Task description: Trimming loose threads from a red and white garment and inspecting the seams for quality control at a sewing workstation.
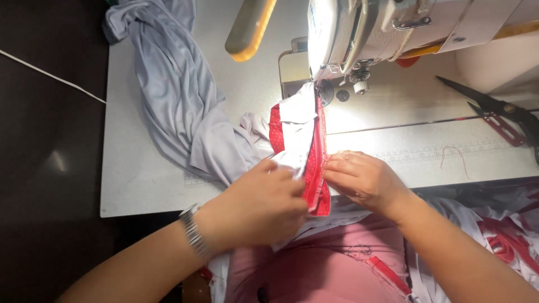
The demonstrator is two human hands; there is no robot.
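Tabletop [146, 185], pale grey and smooth, fills the middle of a view looking down from the person's head, with dark floor to its left. A cream sewing machine [382, 28] stands at the top edge, its lamp throwing a bright patch on the bed below the needle area. Black scissors [494, 106] lie on the table at the far right, well apart from the hands.

A long piece of soft, light grey fabric [174, 95] trails in loose folds from the upper left corner down to the centre. There it meets a narrow red strip [317, 163] with small pale dots and a stitched edge, which runs from under the machine head towards the person.

The left hand [264, 205], with a metal watch band on the wrist, lies curled over the grey cloth and the red strip, fingers bent down and pressing them. The right hand [365, 179] sits just beside it on the strip's other edge, fingers drawn close together, apparently pinching the red edge, though the fingertips are partly hidden.

Pink cloth [320, 264] covers the lap below, with more grey and red pieces at the lower right.
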